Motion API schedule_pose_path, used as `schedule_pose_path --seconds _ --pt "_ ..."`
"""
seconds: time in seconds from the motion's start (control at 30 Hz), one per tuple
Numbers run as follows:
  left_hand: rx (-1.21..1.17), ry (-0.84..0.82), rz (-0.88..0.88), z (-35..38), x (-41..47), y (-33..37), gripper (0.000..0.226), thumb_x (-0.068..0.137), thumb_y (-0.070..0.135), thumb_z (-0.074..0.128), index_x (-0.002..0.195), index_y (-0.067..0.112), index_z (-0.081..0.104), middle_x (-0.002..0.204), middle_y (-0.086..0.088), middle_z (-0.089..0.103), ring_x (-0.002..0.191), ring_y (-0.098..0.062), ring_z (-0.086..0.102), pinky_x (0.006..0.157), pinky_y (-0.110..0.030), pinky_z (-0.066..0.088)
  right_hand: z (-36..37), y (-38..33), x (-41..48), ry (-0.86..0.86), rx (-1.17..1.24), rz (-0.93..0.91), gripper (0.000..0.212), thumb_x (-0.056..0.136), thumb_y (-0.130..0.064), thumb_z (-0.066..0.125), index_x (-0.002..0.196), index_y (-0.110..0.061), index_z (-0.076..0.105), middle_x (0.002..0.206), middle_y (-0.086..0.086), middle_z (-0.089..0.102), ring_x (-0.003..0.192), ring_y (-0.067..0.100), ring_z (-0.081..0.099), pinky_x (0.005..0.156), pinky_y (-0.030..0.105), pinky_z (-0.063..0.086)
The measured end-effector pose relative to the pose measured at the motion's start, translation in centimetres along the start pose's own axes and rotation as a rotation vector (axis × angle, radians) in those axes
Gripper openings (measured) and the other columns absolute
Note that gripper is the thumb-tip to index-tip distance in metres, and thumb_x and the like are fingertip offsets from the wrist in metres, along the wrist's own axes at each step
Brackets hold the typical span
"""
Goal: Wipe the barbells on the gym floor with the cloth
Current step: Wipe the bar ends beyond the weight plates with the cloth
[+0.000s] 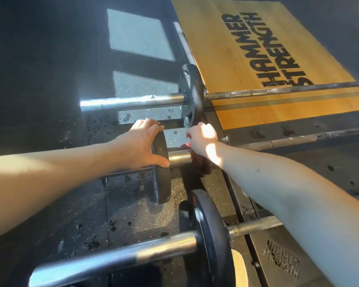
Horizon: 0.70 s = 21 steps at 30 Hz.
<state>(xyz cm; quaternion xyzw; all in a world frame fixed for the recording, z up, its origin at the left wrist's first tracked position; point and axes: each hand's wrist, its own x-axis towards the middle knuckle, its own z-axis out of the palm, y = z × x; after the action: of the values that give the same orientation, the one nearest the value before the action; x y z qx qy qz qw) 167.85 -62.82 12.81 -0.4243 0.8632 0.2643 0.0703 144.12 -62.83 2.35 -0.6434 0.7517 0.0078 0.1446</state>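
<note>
Three barbells, HAMMER STRENGTH platform, perhaps cloth

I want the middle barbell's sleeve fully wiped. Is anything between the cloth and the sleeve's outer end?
Yes: a black plate, gripped by the left hand, sits on the sleeve beyond the cloth held by the right hand.

Under you, the floor is black rubber flecked with pale yellow specks and dark blotches. Your cloth is dark red. The plates are black and the sleeves bright chrome. The platform is honey-yellow wood with black lettering and black stripes.
</note>
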Motion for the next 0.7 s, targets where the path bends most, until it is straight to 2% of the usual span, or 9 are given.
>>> schedule_pose_path --seconds 0.13,0.2,0.27,0.37,0.47,0.53,0.6,0.67,0.7 --pt "0.009 -0.06 -0.005 -1.1 0.7 -0.3 0.11 0.077 0.076 0.065 0.161 0.021 0.018 0.156 0.007 0.021 0.111 -0.016 0.046 0.102 -0.04 0.047 -0.5 1.4 -1.8 -0.041 -0.256 -0.149 0.03 0.106 -0.03 0.042 0.112 -0.02 0.069 0.116 0.004 0.062 0.114 0.028 0.053 0.096 0.047 0.042" --pt "-0.007 -0.088 -0.01 -1.5 1.3 -0.7 0.111 0.076 0.078 0.061 0.16 0.022 0.017 0.158 0.008 0.021 0.119 -0.02 0.05 0.108 -0.042 0.045 0.1 3.0 -3.7 0.055 -0.252 -0.194 0.033 0.107 -0.028 0.039 0.131 -0.027 0.061 0.139 0.001 0.049 0.132 0.027 0.037 0.113 0.053 0.024" --pt "-0.045 -0.111 -0.02 -1.8 1.8 -1.1 0.11 0.074 0.078 0.058 0.16 0.023 0.016 0.16 0.007 0.021 0.133 -0.026 0.048 0.114 -0.045 0.041 0.6 4.0 -5.1 0.106 -0.184 -0.215 0.039 0.105 -0.026 0.045 0.144 -0.028 0.051 0.155 0.003 0.037 0.142 0.029 0.029 0.118 0.057 0.016" --pt "-0.087 -0.131 -0.045 -2.4 2.7 -1.4 0.107 0.075 0.075 0.058 0.161 0.025 0.016 0.163 0.004 0.021 0.143 -0.028 0.038 0.118 -0.047 0.036 1.6 4.1 -7.0 0.254 -0.198 -0.207 0.051 0.097 -0.017 0.067 0.145 -0.017 0.053 0.152 0.01 0.045 0.132 0.035 0.042 0.109 0.058 0.037" --pt "-0.137 -0.156 -0.095 -3.2 3.7 -1.9 0.106 0.074 0.073 0.057 0.162 0.029 0.015 0.168 0.005 0.015 0.15 -0.027 0.029 0.121 -0.047 0.031 2.9 4.0 -7.7 0.239 -0.096 -0.152 0.071 0.072 -0.005 0.088 0.136 -0.006 0.059 0.137 0.014 0.048 0.116 0.037 0.054 0.091 0.05 0.058" --pt "-0.18 -0.168 -0.13 -3.4 4.2 -2.2 0.105 0.075 0.073 0.056 0.162 0.032 0.015 0.169 0.005 0.013 0.153 -0.026 0.024 0.122 -0.044 0.027 3.8 4.5 -8.0 0.167 0.055 -0.112 0.06 0.084 -0.016 0.082 0.138 -0.011 0.055 0.136 0.013 0.047 0.122 0.036 0.054 0.097 0.047 0.055" --pt "-0.217 -0.156 -0.18 -3.5 4.7 -2.6 0.1 0.077 0.073 0.055 0.161 0.038 0.016 0.17 0.004 0.013 0.154 -0.027 0.021 0.121 -0.045 0.024 4.1 5.2 -9.6 0.08 0.164 -0.116 0.033 0.102 -0.031 0.059 0.133 -0.022 0.055 0.13 0.008 0.049 0.12 0.026 0.052 0.097 0.039 0.048" --pt "-0.242 -0.142 -0.216 -3.5 5.0 -2.8 0.094 0.079 0.074 0.055 0.16 0.043 0.018 0.17 0.004 0.012 0.155 -0.03 0.018 0.121 -0.048 0.023 3.7 5.5 -11.5 0.111 0.194 -0.135 0.023 0.102 -0.024 0.058 0.125 -0.02 0.059 0.123 0.005 0.054 0.111 0.022 0.055 0.092 0.033 0.048" --pt "-0.249 -0.135 -0.212 -3.5 5.1 -2.9 0.095 0.077 0.075 0.055 0.159 0.044 0.019 0.17 0.004 0.011 0.155 -0.03 0.017 0.121 -0.049 0.023 3.0 5.8 -12.2 0.165 0.333 -0.135 0.021 0.1 -0.023 0.062 0.12 -0.018 0.061 0.12 0.004 0.057 0.107 0.019 0.057 0.091 0.031 0.05"
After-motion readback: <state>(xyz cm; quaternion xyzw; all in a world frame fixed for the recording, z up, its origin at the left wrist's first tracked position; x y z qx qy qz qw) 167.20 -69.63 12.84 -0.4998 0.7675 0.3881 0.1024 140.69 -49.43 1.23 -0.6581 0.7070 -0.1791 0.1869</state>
